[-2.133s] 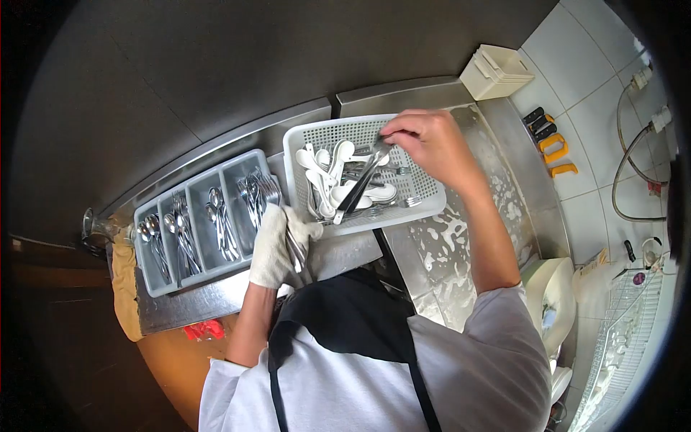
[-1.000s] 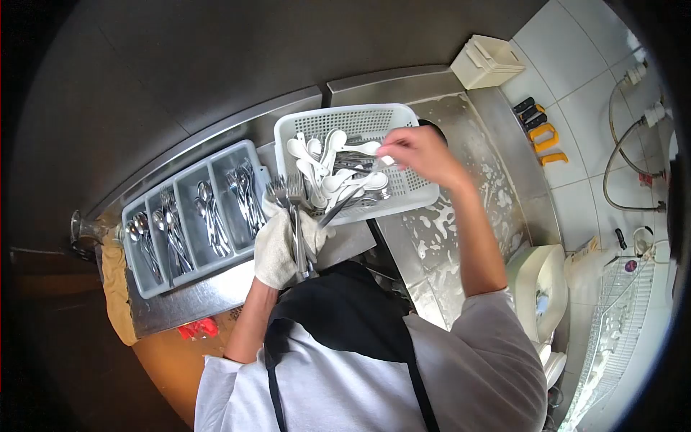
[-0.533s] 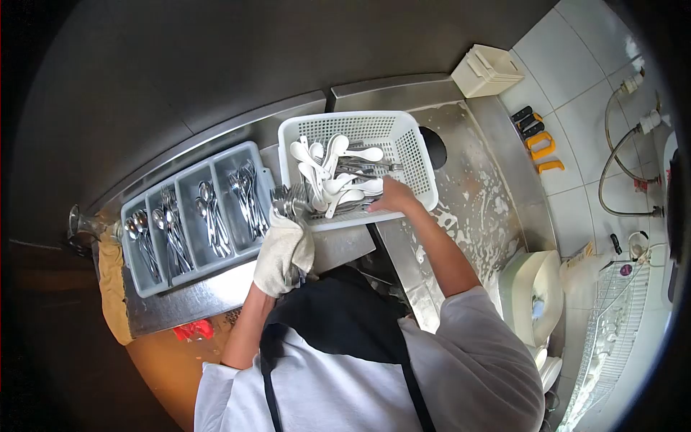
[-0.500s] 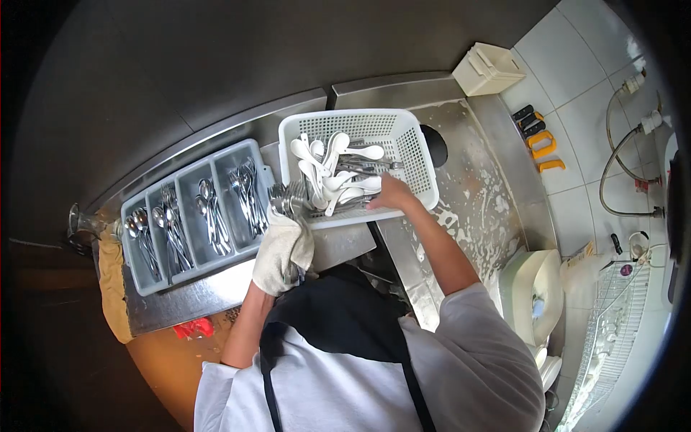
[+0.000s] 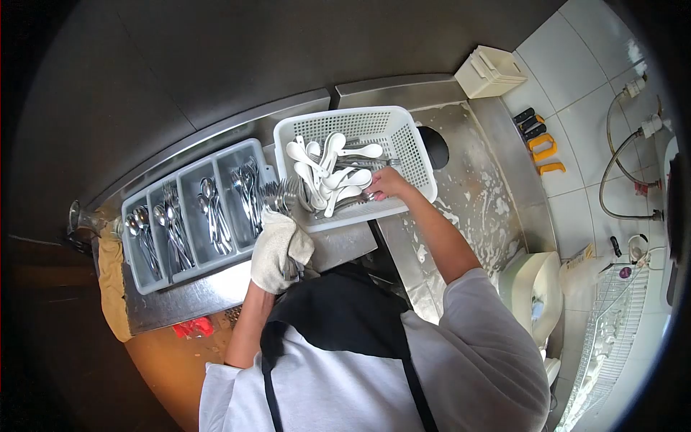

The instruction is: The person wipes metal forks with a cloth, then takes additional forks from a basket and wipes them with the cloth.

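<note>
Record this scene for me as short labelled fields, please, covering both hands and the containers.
Left hand: covered by pale fabric, holding a bunch of metal forks
Right hand: bare, inside the basket, fingers at metal cutlery; grip unclear
Basket: white, perforated, holding white spoons and metal cutlery
Tray: grey, left of the basket, four compartments, metal cutlery in each
Work surface: metal, with white foamy patches right of the basket

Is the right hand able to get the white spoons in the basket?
Probably yes: the right hand is over the white basket, right beside the white spoons, and nothing covers the top ones. It seems to touch metal cutlery, which it might need to let go.
</note>
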`<state>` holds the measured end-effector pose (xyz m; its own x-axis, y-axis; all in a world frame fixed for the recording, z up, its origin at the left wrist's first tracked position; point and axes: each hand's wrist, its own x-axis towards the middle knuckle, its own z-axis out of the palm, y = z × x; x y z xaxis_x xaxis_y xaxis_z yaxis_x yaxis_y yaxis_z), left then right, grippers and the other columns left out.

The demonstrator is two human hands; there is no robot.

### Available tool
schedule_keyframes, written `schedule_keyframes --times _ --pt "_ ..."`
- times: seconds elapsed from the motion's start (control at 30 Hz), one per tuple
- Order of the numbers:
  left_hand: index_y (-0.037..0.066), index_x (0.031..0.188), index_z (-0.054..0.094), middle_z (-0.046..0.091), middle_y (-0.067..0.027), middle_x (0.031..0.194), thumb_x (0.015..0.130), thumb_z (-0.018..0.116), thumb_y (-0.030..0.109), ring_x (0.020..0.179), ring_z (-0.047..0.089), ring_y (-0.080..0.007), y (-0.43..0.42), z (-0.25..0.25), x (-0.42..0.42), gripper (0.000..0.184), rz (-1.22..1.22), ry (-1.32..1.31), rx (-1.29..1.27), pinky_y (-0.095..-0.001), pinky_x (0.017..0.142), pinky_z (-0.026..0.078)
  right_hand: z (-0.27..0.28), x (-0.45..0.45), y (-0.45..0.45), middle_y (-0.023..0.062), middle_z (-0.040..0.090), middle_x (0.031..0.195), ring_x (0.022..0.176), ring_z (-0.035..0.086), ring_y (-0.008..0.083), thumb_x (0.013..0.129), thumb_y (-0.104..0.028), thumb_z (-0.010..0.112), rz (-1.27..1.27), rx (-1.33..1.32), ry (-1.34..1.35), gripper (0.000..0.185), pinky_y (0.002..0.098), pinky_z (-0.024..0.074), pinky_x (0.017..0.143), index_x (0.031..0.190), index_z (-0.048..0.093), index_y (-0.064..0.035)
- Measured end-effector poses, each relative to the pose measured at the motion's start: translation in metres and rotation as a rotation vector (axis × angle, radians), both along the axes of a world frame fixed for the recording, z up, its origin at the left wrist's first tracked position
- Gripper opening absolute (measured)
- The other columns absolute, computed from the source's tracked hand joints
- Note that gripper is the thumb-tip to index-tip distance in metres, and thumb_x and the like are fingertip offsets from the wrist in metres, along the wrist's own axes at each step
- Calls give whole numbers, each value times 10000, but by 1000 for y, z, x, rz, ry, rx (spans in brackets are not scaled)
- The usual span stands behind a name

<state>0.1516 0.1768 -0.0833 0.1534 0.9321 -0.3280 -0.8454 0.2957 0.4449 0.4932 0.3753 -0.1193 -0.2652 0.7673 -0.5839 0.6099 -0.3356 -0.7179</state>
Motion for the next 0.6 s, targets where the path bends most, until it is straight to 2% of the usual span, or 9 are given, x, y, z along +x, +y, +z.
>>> schedule_keyframes --times 0.07,0.1,0.17,0.23,0.3,0.43,0.5,0.53,0.6 --pt "61 1036 579 616 -63 950 1003 520 97 849 633 -181 3 19 3 76 -18 10 -21 -327 742 537 4 5 3 89 699 703 598 691 166 752 -122 797 -6 -24 23 157 313 574 564 839 718 -18" --pt "61 1013 574 603 -59 938 1001 517 94 848 620 -176 4 31 6 67 -29 40 -24 -319 735 524 11 10 4 108 704 730 621 694 184 742 -111 792 47 174 -102 158 322 570 590 843 720 -12" --pt "64 968 558 566 -54 906 989 517 89 839 585 -176 6 40 9 52 -49 144 -18 -315 730 495 61 18 -1 145 713 786 668 702 220 723 -89 783 156 567 -353 166 340 561 641 851 725 0" --pt "68 940 541 530 -59 882 976 517 97 835 551 -189 10 41 11 52 -76 323 22 -324 743 467 124 20 -8 182 704 839 737 697 284 723 -74 749 154 804 -470 162 369 536 704 871 732 -11" --pt "66 943 536 522 -72 882 978 501 130 851 539 -206 15 34 12 81 -99 554 90 -338 775 453 178 21 -8 188 703 857 765 695 300 766 -59 711 232 996 -548 128 379 533 700 881 735 -11" --pt "53 981 537 533 -106 908 995 456 222 901 539 -243 33 3 12 188 -142 1068 272 -370 855 442 261 4 -12 161 706 842 742 682 285 801 -55 698 159 1151 -345 116 357 521 686 903 734 -11" --pt "34 1018 545 558 -129 945 1011 429 267 935 558 -256 39 15 18 260 -78 814 197 -384 883 454 288 -16 -14 148 708 837 726 673 277 806 -53 700 195 1167 -214 124 341 516 680 916 730 -7" --pt "18 1046 552 581 -143 976 1022 414 289 957 576 -260 41 43 24 304 -8 434 76 -390 890 470 291 -28 -11 139 710 836 720 668 267 808 -62 707 242 1123 -126 128 336 513 677 921 729 -5" --pt "-18 1074 561 625 -160 956 1036 401 292 883 629 -258 50 77 33 351 -52 168 39 -403 831 520 285 -57 -3 129 715 838 723 666 242 812 -85 719 362 1028 22 144 332 510 675 930 729 -3"
